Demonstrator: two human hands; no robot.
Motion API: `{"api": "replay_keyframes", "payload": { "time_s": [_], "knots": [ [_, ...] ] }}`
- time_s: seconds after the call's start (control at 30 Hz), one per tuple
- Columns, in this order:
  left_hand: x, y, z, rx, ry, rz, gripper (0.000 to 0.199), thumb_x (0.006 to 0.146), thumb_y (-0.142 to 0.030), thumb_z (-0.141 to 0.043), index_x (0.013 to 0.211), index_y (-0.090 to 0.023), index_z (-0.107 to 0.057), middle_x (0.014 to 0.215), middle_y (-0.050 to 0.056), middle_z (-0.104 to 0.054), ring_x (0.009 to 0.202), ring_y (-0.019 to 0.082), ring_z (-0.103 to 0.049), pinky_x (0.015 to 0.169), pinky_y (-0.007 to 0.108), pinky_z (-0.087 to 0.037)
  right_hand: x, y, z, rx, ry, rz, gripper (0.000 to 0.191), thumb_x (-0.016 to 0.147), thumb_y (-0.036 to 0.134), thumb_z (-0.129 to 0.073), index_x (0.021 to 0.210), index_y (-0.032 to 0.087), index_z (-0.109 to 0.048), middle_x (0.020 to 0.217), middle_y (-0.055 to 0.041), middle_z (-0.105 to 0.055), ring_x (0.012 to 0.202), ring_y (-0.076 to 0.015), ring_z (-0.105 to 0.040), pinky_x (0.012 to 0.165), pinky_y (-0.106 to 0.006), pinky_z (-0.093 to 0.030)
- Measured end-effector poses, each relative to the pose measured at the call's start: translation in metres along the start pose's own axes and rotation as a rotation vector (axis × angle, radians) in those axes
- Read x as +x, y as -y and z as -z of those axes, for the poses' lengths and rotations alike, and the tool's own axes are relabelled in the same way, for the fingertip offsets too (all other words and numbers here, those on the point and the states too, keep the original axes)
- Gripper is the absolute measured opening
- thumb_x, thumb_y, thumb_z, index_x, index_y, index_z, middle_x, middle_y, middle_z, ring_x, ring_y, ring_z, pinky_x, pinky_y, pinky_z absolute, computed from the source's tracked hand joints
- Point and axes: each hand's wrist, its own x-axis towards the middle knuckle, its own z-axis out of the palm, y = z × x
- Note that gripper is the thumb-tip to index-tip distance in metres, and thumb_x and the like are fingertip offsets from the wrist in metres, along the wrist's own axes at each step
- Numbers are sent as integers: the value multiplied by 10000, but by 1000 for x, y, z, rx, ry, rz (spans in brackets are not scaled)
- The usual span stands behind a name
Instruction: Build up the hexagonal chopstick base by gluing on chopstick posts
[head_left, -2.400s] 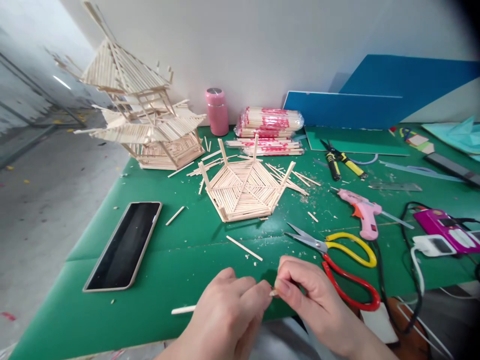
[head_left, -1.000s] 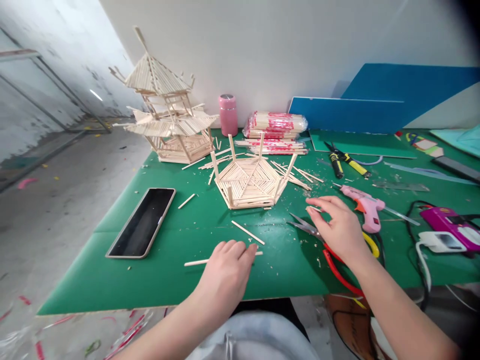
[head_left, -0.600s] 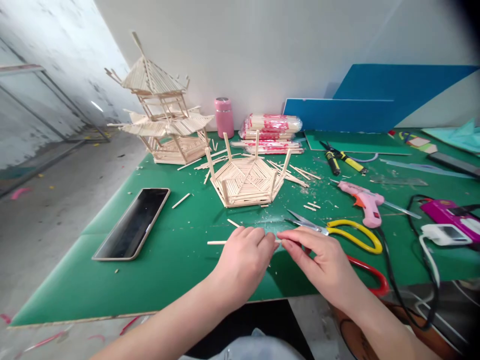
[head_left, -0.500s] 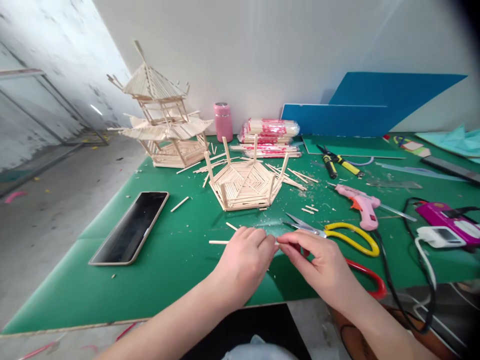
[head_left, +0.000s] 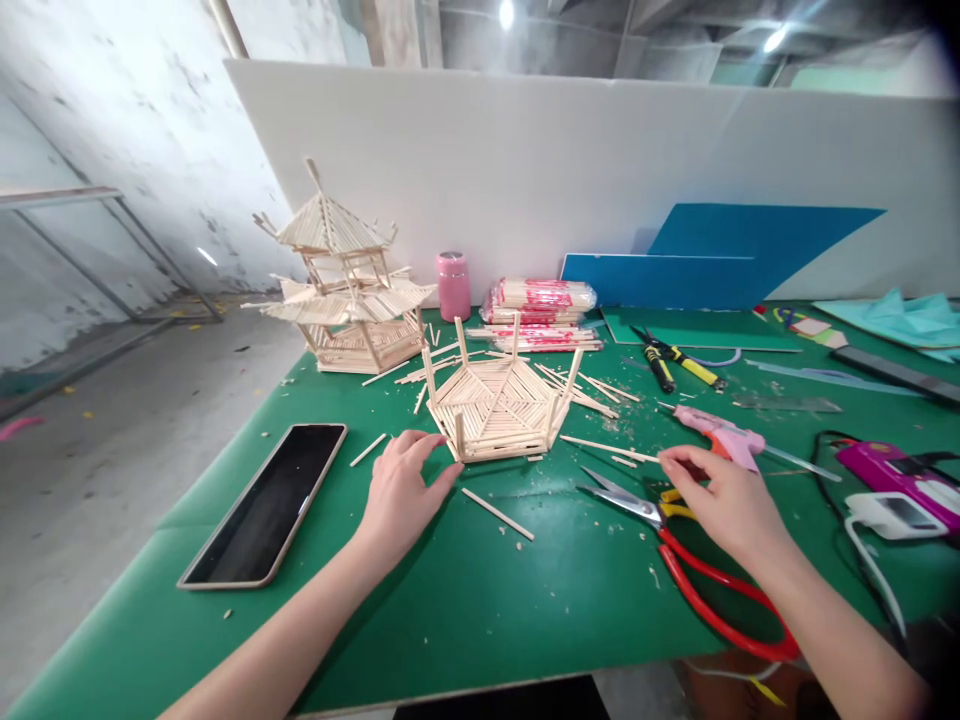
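Since earlier, the left hand (head_left: pixel 401 488) and right hand (head_left: pixel 720 492) have parted: the right pinches a thin stick (head_left: pixel 611 448) at four o'clock from the hexagonal base (head_left: pixel 487 405); the left, thumb and fingers apart, is by its seven o'clock corner, contact unclear. Around that base, scissors (head_left: pixel 637 507) lie at four, a phone (head_left: pixel 266 505) at eight, a pagoda (head_left: pixel 352 302) at ten

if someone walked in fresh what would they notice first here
Probably the tiered stick pavilion, standing at the back left of the green table. Next, the six-sided stick base with upright posts, mid-table near the left hand. Then the red-and-yellow-handled scissors on the right, partly hidden by the right hand.
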Motion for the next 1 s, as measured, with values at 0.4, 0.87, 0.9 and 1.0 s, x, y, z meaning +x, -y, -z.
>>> {"api": "replay_keyframes", "payload": {
  "time_s": [0.4,0.87,0.9,1.0],
  "knots": [
    [24,0,-13,-204,54,-108,195,699,-316,-604,845,-186,-600,905,44,-587,918,209,-544,834,382,-431,0,-10,-6,-205,37,151,217,792,354,-462,809,245,-649,833,-37,-641,762,-212,-592,597,-315,-442],
    [32,-2,-9,-333,91,-81,229,717,-403,-581,771,-189,-642,831,46,-638,839,207,-583,761,348,-452,27,16,-10,-241,119,155,187,807,256,-454,871,212,-624,856,-34,-643,776,-179,-609,639,-276,-461],
    [33,-2,-8,-336,95,-79,231,712,-407,-584,770,-192,-644,834,45,-641,839,209,-583,752,347,-453,29,18,-10,-259,141,159,179,803,251,-457,857,213,-624,839,-29,-646,758,-173,-610,621,-267,-458],
    [33,-2,-7,-346,117,-70,263,693,-426,-601,804,-191,-642,883,52,-645,863,219,-578,751,346,-450,35,25,-8,-317,226,200,158,794,246,-465,812,231,-622,811,-5,-656,747,-158,-604,597,-243,-442]
  ]
}}
